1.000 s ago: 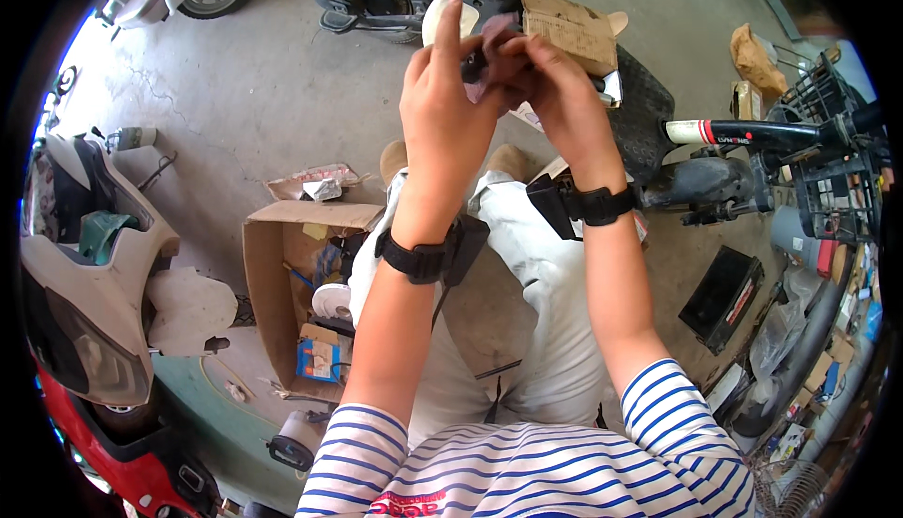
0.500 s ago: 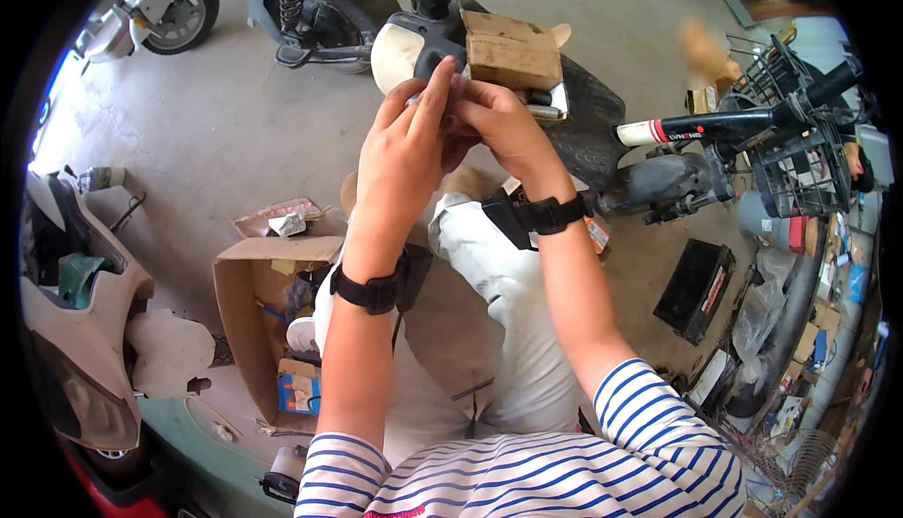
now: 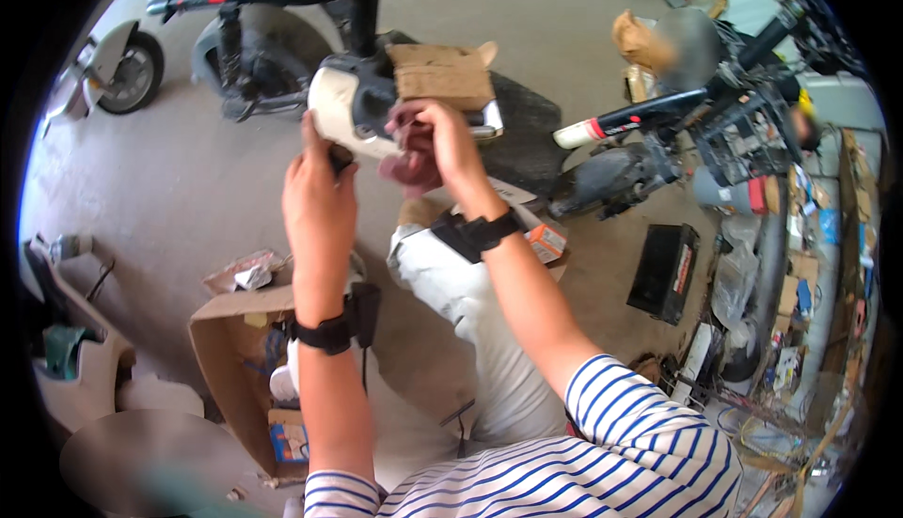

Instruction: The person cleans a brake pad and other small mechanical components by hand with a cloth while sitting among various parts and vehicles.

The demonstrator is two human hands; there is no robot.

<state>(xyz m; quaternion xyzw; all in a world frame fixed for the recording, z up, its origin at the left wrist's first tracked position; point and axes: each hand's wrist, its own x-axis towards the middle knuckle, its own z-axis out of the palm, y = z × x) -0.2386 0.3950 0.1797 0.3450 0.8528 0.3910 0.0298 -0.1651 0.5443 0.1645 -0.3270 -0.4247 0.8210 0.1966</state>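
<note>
My left hand (image 3: 320, 200) is raised in front of the scooter, its index finger pointing up. Between its thumb and fingers sits a small dark object (image 3: 340, 157), too small to name. To its right, my right hand (image 3: 451, 147) grips a crumpled maroon cloth (image 3: 412, 163), blurred by motion and hanging below the fingers. The two hands are apart. Just beyond the cloth, a brown cardboard box (image 3: 440, 76) rests on the scooter's black footboard (image 3: 529, 133), with metal cylinders partly showing beside it.
An open carton (image 3: 218, 353) with mixed parts stands by my left leg. A black battery (image 3: 663, 274) lies on the floor at right, near a shelf of clutter (image 3: 800, 311). Scooter bodywork (image 3: 80, 368) is at left. An orange-and-white box (image 3: 546, 243) sits near my right wrist.
My hands have moved apart from being close together, the left one going left and down. The maroon cloth now shows plainly in my right hand. The whole view has shifted.
</note>
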